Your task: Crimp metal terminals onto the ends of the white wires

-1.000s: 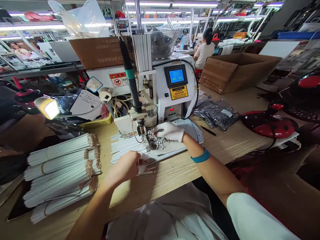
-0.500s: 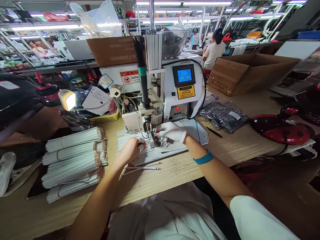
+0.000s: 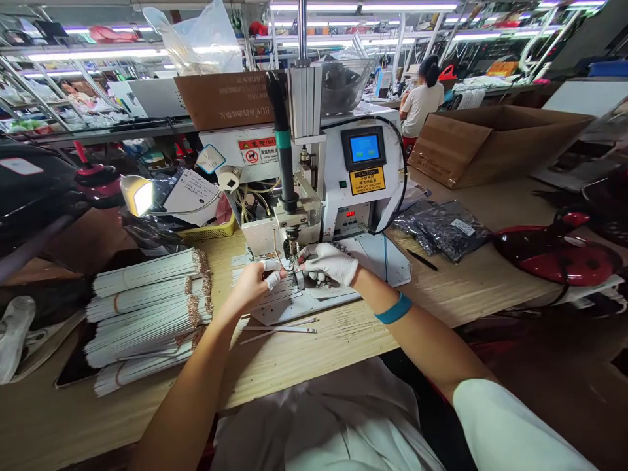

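Across the middle of the scene, the wooden tabletop (image 3: pixel 284 366) carries a white machine (image 3: pixel 333 196) with an upright black-and-green tool (image 3: pixel 283 147), and to its left lie bundles of long white strips (image 3: pixel 147 314) with coppery ends. At the tool's lower end, the left hand (image 3: pixel 255 281), with white finger coverings, and the white-gloved right hand (image 3: pixel 330 261) face each other, fingertips close; I cannot tell whether either grip is clamped on anything. A few loose strips (image 3: pixel 279 330) lie near, before the machine, and small parts (image 3: pixel 321 280) sit heaped beside the right hand.
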Available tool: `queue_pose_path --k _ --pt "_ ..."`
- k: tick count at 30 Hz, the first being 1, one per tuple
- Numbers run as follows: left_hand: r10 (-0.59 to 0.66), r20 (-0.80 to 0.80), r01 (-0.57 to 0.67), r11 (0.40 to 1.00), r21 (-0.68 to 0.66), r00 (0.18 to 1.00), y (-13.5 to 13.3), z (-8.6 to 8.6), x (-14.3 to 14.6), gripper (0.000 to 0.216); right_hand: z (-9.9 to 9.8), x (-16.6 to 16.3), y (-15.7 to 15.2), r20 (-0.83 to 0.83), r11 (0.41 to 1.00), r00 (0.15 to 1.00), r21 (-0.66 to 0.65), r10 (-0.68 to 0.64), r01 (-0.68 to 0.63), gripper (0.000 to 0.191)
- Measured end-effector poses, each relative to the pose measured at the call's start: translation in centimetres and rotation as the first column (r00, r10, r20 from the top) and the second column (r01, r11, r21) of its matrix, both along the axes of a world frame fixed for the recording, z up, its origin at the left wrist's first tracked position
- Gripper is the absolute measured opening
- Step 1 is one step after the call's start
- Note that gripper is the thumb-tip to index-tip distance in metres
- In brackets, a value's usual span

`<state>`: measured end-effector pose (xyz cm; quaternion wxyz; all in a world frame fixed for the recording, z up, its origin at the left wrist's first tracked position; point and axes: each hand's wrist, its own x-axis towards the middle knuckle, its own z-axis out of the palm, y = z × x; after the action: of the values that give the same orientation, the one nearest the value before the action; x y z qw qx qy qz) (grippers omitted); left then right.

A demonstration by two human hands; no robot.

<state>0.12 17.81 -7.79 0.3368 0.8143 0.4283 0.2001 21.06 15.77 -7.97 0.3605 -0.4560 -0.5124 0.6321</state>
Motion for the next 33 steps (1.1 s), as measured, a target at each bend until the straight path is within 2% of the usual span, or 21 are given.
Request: queue_pose_path --k 7,13,18,23,33 --pt "0.029 0.097 -0.017 0.992 -0.128 0.995 -0.2 0.0 0.4 0.028 -0.3 -0.1 0.1 0.047 1.0 0.999 0.015 -0.012 0.011 0.015" --pt "0.018 0.108 0.004 0.979 -0.202 0.994 -0.5 0.3 1.1 0.027 -1.2 0.1 0.4 0.054 0.998 0.998 0.059 0.01 -0.013 0.018" --pt "0.044 0.095 -0.024 0.977 -0.211 0.995 -0.5 0.4 1.3 0.028 -0.8 0.0 0.2 0.077 1.0 0.997 0.027 0.008 -0.01 0.019" --pt "0.036 0.093 -0.016 0.978 -0.207 0.995 -0.3 0.5 1.2 0.024 -0.5 -0.2 0.0 -0.004 0.999 1.0 0.031 -0.026 0.027 0.019" --pt "0.023 0.103 0.001 0.975 -0.223 0.994 -0.3 0.8 1.4 0.023 -1.1 -0.1 0.3 -0.044 1.0 0.999 0.022 -0.02 0.021 0.019"
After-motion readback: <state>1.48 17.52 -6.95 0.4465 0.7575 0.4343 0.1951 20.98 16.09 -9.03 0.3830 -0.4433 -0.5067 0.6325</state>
